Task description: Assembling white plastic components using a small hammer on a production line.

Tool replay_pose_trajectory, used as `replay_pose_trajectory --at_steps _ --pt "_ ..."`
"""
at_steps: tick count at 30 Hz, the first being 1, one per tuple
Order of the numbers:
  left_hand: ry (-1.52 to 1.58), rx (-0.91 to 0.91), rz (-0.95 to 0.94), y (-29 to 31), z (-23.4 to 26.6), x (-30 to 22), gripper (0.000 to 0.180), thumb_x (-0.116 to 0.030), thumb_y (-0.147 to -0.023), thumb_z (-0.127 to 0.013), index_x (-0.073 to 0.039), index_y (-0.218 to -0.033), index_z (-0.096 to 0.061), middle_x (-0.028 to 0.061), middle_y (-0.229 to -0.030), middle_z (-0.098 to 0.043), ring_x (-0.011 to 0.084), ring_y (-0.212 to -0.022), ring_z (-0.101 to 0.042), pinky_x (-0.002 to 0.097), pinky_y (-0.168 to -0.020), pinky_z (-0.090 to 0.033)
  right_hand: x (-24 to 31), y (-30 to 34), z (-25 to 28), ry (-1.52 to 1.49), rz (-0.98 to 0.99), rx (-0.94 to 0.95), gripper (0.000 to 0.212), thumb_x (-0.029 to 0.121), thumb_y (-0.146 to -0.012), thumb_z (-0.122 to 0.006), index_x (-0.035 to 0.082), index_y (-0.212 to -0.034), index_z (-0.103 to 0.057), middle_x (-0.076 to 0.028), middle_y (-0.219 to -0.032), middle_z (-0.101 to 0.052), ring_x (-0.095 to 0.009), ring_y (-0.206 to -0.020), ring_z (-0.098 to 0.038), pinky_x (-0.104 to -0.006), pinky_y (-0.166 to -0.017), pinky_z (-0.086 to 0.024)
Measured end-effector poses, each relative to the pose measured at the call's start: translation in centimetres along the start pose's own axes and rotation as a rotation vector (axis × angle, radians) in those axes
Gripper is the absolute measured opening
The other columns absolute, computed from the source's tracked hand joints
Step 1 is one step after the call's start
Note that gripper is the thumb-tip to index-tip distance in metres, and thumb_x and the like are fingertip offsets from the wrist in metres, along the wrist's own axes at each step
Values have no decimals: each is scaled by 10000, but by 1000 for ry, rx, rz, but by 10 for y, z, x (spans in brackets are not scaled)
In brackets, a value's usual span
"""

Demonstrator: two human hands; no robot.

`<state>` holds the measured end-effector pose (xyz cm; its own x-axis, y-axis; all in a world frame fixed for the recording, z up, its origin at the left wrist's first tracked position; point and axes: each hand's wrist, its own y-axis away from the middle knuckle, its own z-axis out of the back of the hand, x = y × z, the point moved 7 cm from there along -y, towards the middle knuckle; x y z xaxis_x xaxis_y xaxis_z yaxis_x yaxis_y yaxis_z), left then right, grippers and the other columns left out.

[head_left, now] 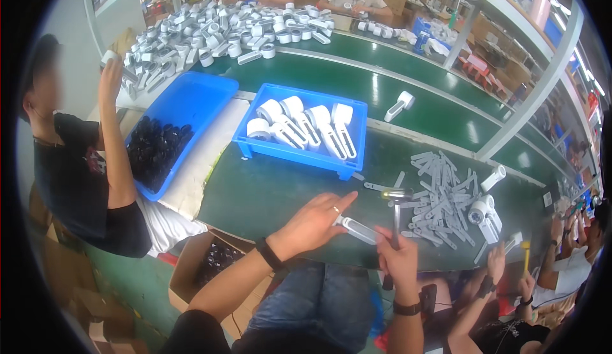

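Observation:
My left hand (311,224), ringed and with its index finger stretched out, is closed on a white plastic handle part (359,230) with a long grey inset. The part's far end is hidden under that hand. In my right hand (400,261) a hammer (397,209) is gripped by its dark handle, the metal head upward. The right fingers are close to the near end of the white part; whether they touch it I cannot tell. To the right of the hammer lies a pile of flat grey plastic strips (440,195).
A blue crate (299,154) holds several white round-headed parts. Left of it, a blue tray (210,93) contains black pieces. Beyond lies a heap of white parts (223,29). A co-worker (83,156) sits at left; another's hands (496,261) are at right. A metal post (542,86) rises there.

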<state>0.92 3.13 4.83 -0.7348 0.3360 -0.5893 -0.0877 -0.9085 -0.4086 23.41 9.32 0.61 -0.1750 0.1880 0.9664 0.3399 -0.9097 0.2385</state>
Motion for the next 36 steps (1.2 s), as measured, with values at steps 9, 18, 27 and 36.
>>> replay_pose_trajectory --at_steps 9,18,27,36 --pt "-125 -44 -17 -3 9 1 696 -181 -872 -840 -70 -1497 -553 166 -1271 -705 403 -1201 -662 473 -1033 -538 24 -18 -12 404 280 85 210 170 -985 -778 51 -1154 -816 -20 -669 -596 -101 -636 -518 -318 -588 -405" --pt "-316 18 -468 -2 -6 -1 377 -176 -891 -735 -120 -1264 -737 54 -1220 -739 249 -1184 -686 415 -1001 -545 33 -26 -16 487 112 136 202 197 -975 -782 47 -1103 -824 -14 -651 -539 -84 -648 -463 -308 -581 -396" --pt "-430 79 -486 -4 -11 -3 352 -183 -891 -674 -145 -1226 -775 23 -1160 -731 209 -1119 -670 377 -1009 -515 19 -27 -10 490 -245 152 354 254 -1003 -761 27 -1274 -777 -66 -703 -724 -101 -511 -601 -269 -468 -441" --pt "-267 70 -408 -10 -11 -1 378 -160 -825 -735 -185 -1197 -795 17 -1180 -742 193 -1099 -690 421 -1033 -541 -11 -33 -12 30 -365 213 421 220 -1000 -793 -19 -1339 -725 -51 -681 -686 -59 -450 -484 -238 -418 -324"
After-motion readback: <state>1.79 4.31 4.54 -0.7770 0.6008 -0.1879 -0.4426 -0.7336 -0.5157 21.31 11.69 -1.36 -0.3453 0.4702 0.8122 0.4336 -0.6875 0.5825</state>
